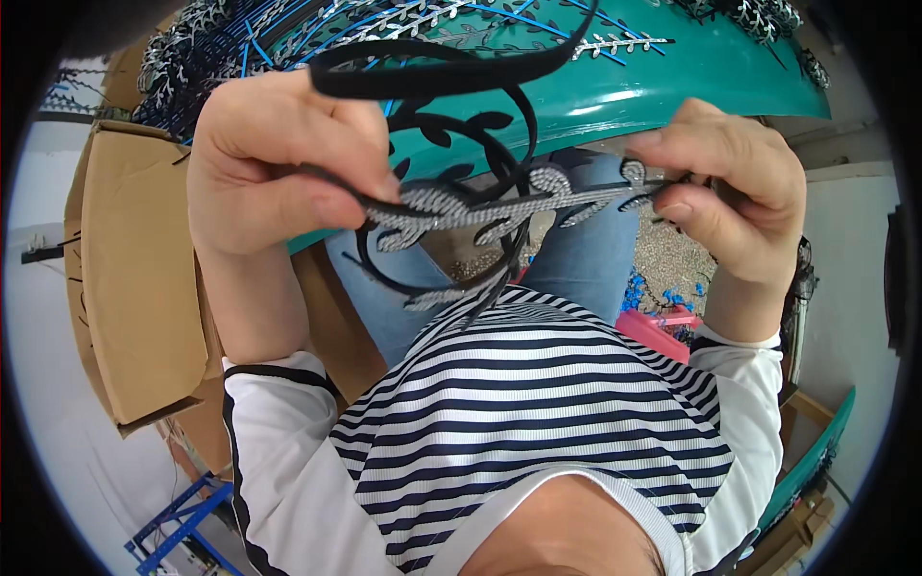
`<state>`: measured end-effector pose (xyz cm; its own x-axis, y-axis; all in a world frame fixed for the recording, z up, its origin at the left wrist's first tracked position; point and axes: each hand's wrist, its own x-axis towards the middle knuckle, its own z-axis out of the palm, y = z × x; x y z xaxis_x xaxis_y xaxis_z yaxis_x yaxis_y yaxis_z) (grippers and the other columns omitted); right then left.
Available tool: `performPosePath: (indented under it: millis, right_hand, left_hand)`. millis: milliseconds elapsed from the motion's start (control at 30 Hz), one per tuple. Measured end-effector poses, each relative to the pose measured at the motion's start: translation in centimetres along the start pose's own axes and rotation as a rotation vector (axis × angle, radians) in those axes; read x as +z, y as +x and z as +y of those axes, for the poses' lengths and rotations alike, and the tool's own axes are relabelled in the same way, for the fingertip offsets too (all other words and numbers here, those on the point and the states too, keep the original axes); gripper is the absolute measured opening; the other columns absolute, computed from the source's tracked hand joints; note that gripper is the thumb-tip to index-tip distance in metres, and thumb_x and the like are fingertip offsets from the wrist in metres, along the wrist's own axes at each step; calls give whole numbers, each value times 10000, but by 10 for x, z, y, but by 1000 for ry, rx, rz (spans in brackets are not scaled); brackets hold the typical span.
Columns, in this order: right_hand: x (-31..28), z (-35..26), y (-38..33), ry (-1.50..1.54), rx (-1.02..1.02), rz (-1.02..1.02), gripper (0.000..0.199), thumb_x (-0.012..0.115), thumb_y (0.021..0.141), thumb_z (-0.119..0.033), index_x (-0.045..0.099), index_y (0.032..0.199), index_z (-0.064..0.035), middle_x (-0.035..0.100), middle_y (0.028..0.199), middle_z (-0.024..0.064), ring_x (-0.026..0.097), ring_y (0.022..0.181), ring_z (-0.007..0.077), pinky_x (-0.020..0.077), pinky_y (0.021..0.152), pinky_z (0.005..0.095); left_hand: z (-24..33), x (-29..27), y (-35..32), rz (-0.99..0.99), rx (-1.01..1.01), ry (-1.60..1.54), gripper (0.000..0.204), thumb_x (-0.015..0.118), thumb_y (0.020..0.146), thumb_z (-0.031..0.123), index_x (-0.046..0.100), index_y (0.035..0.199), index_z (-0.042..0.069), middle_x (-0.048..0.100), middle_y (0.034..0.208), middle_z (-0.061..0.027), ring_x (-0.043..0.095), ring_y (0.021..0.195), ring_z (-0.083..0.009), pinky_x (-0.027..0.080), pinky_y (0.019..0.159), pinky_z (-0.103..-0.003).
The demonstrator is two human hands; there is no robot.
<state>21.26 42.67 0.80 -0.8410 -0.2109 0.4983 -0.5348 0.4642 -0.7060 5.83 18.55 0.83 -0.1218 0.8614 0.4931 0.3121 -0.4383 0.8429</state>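
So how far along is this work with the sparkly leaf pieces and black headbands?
Hard to say exactly. In hand: the left hand and right hand hold a silver rhinestone leaf strip against black headbands. A big heap of leaf pieces lies on the teal tray; whether those are finished or waiting cannot be told. A cardboard box sits at the left.

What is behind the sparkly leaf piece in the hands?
Behind the sparkly silver leaf-shaped strip hang thin black headbands, then a teal tray of more leaf pieces. Both hands cover the strip's ends.
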Motion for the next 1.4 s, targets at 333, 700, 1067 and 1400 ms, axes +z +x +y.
performPosePath:
  millis: [333, 700, 1067, 1400]
  right_hand:
    - [-1, 40, 27, 192, -265, -77, 261, 624, 666, -86, 603, 889, 48, 611, 711, 89, 481, 520, 120, 339, 467, 242]
    - [-29, 22, 16, -41, -317, -48, 232, 584, 589, -54, 607, 794, 51, 565, 582, 73, 438, 437, 133, 278, 448, 286]
    - [-19, 51, 14, 192, -215, -28, 230, 566, 615, -25, 605, 823, 65, 550, 548, 66, 411, 409, 120, 270, 450, 271]
    - [5, 70, 16, 513, -258, -29, 247, 569, 663, -22, 600, 889, 75, 556, 533, 50, 444, 467, 119, 329, 464, 238]
  left_hand:
    - [-33, 0, 22, -142, 217, -338, 261, 691, 657, 183, 604, 657, -64, 514, 555, -103, 457, 478, -143, 316, 400, -232]
    - [-49, -5, 22, -64, 118, -320, 243, 677, 667, 170, 589, 644, -54, 504, 566, -104, 424, 465, -131, 294, 394, -233]
    - [-62, 2, 33, -157, 150, -355, 233, 668, 679, 167, 598, 666, -55, 515, 573, -103, 439, 463, -138, 298, 384, -235]
    - [-81, 17, 45, -313, 284, -717, 240, 641, 719, 183, 618, 701, -55, 535, 622, -115, 455, 455, -158, 307, 374, -241]
